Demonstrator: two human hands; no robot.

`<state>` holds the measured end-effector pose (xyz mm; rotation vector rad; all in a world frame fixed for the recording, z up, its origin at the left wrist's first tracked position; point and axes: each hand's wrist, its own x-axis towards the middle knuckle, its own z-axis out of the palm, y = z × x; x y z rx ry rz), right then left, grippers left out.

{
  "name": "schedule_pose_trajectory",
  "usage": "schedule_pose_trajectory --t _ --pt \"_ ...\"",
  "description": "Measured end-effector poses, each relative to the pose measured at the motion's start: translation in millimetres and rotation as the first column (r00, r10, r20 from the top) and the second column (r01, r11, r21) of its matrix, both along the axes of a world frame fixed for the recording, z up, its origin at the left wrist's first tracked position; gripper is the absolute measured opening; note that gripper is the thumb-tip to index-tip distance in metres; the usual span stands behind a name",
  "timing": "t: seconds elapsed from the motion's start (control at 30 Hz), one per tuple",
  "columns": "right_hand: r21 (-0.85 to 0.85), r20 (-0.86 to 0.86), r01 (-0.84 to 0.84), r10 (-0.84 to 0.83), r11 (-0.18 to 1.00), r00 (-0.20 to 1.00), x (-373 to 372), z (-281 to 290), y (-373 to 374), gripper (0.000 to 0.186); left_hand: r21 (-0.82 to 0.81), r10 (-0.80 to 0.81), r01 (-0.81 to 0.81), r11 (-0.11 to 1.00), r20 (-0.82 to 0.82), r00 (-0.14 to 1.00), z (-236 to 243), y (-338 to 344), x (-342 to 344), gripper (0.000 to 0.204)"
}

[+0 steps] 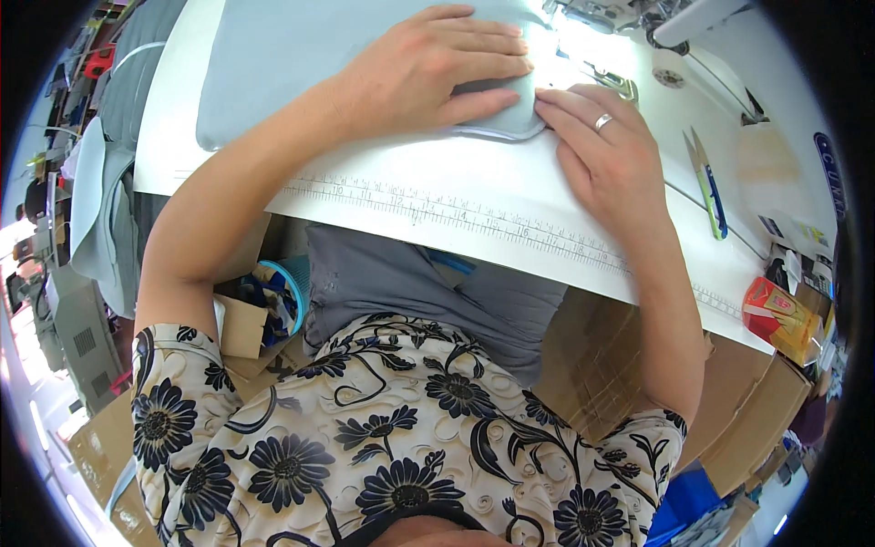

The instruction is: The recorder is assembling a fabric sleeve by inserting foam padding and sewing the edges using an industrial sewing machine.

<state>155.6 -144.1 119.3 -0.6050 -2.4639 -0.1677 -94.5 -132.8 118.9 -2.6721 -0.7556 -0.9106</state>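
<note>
A flat grey-blue fabric piece (pixel 283 77) with rounded corners and a pale edge lies on the white table. My left hand (pixel 442 68) rests palm down on its right part, fingers stretched out and thumb apart. At the fabric's right edge is my right hand (pixel 611 146), wearing a ring. Its fingers reach to the left, their tips touching the edge, and the thumb stays apart below them. Just beyond both hands is a sewing machine (pixel 661 32), its needle area brightly lit and partly washed out.
A ruler scale (pixel 456 214) runs along the near edge of the white table (pixel 383 178). Scissors (pixel 706 187) lie to the right, and a red-yellow packet (pixel 781 319) stands at the right corner. Grey fabric (pixel 118 191) hangs at left. Below are a blue basket (pixel 299 287) and cardboard boxes (pixel 743 410).
</note>
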Motion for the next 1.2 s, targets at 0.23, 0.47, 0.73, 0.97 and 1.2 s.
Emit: schedule_pose_trajectory --t 0.23,0.47,0.73,0.97,1.2 --pt "0.003 0.019 0.069 -0.069 0.998 0.997 -1 1 -4 0.027 -0.259 -0.01 0.017 0.966 0.029 1.0 11 3 -3 0.032" --pt "-0.024 0.039 0.108 -0.107 0.994 0.993 -1 2 -13 0.027 -0.237 -0.023 0.022 0.971 -0.004 1.0 12 1 -3 0.032" --pt "0.063 0.051 0.129 -0.132 0.99 0.99 -8 -2 -10 0.025 -0.226 0.215 -0.196 0.954 0.062 0.975 1 -21 10 0.03" --pt "0.112 0.057 0.127 -0.134 0.986 0.989 -7 -8 -15 0.024 -0.215 0.168 -0.15 0.965 0.067 0.983 -6 -13 8 0.032" --pt "0.121 0.066 0.124 -0.133 0.985 0.989 -5 -17 -9 0.025 -0.285 0.101 -0.085 0.955 0.042 0.994 7 -3 9 0.028"
